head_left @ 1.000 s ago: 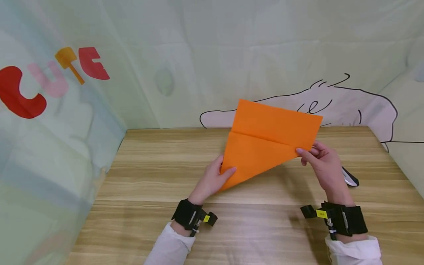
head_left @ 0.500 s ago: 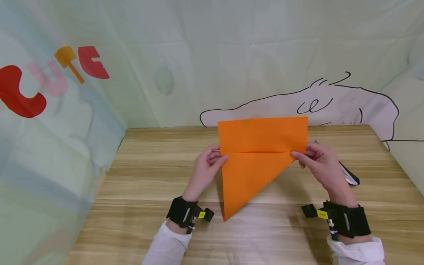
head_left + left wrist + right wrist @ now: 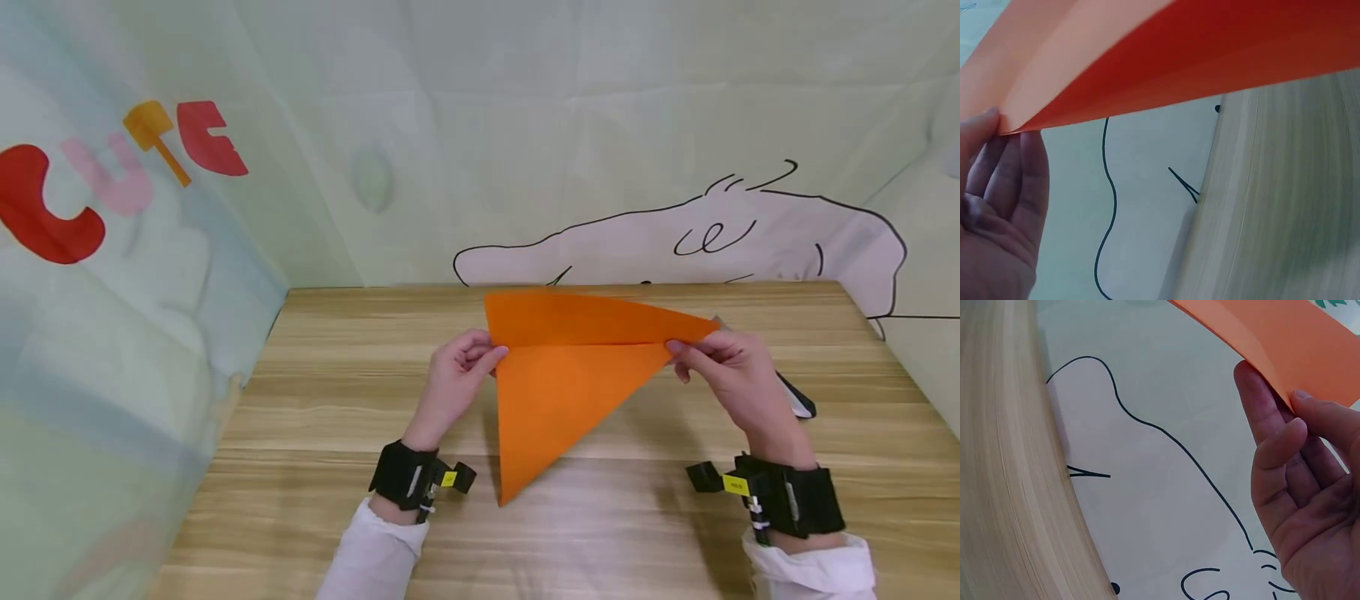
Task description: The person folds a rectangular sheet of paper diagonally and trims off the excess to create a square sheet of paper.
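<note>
Both hands hold up a sheet of orange paper (image 3: 570,392) above the wooden table. A diagonal fold gives it a slanted lower right edge and a point hanging down at the lower left. A level crease crosses it, with a strip above tilting back. The left hand (image 3: 457,375) pinches the left edge at the crease, thumb in front; in the left wrist view the fingers (image 3: 1032,169) lie behind the paper (image 3: 1085,56). At the crease's right end, the right hand (image 3: 731,379) pinches the paper between thumb and fingers, also seen in the right wrist view of the paper (image 3: 1297,350).
A dark and silver object (image 3: 797,398) lies on the wooden table (image 3: 337,400), partly hidden behind the right hand. A printed curtain (image 3: 480,142) hangs along the table's back and left side. Each wrist wears a black strap (image 3: 405,475) with a small camera.
The left hand has slid up the paper's left edge to the crease. The paper has turned so the crease lies level and its point hangs down; the upper strip now tilts back.
</note>
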Tool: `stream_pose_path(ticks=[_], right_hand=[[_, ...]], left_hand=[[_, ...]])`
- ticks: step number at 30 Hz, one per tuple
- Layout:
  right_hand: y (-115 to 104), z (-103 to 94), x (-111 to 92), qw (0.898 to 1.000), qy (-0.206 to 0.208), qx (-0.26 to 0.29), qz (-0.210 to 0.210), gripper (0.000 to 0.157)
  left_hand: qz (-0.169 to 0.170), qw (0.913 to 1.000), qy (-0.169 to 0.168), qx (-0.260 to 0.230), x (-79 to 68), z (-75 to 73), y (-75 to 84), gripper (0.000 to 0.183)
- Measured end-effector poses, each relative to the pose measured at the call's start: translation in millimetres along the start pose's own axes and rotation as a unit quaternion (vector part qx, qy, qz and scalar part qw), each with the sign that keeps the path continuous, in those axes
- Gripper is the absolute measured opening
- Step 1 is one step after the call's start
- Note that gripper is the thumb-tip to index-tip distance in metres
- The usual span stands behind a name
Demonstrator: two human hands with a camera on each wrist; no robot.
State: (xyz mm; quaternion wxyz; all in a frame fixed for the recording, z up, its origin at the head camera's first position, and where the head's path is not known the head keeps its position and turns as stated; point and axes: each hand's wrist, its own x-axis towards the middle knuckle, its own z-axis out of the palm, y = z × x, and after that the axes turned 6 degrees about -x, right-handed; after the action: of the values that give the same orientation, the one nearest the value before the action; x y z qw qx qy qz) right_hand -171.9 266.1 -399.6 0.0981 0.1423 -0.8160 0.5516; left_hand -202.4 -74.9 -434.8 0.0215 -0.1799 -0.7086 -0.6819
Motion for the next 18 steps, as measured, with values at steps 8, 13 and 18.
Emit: stream_pose_path(ticks=[8,13,18], right_hand=[[0.1,-0.2,-3.1,0.997,0.015,0.079,-0.001,0.021],[0.2,-0.5,-2.6,0.988,0.027,0.150,-0.010,0.022],[-2.9,0.6,-2.3,0.991,0.053,0.125,-0.019,0.019]], left_hand=[[0.015,0.9985,-0.050,-0.016,-3.1,-6.7,2.2,0.020],[0.009,0.9969,-0.078,0.002,-4.4,-7.6,4.3,0.024],[0.026,0.9944,-0.098,0.031,-5.3,-7.9,6.3,0.027]])
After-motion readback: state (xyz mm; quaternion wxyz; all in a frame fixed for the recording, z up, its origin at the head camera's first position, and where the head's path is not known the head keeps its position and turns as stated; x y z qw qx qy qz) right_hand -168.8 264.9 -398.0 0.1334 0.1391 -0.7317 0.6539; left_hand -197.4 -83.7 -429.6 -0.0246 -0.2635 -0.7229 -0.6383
